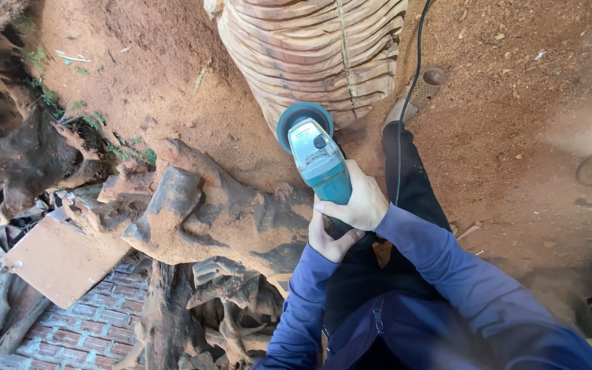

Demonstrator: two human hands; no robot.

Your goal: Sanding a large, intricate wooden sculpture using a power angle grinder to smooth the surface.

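Note:
I grip a teal angle grinder (318,159) with both hands. My right hand (359,202) wraps its body from the top. My left hand (331,240) clasps its rear handle from below. The grinder's round disc (299,118) presses against the lower end of a large carved wooden piece (313,48) with deep curved ridges. A black power cord (412,82) runs from the tool up across the ground. My blue sleeves and dark trousers fill the lower right.
Red sawdust-covered ground (515,103) surrounds the carving. A gnarled root stump (207,219) lies left of my hands, another dark stump (15,151) at far left. A flat board (63,260) rests on brick paving (83,336). My sandalled foot (419,92) stands beside the carving.

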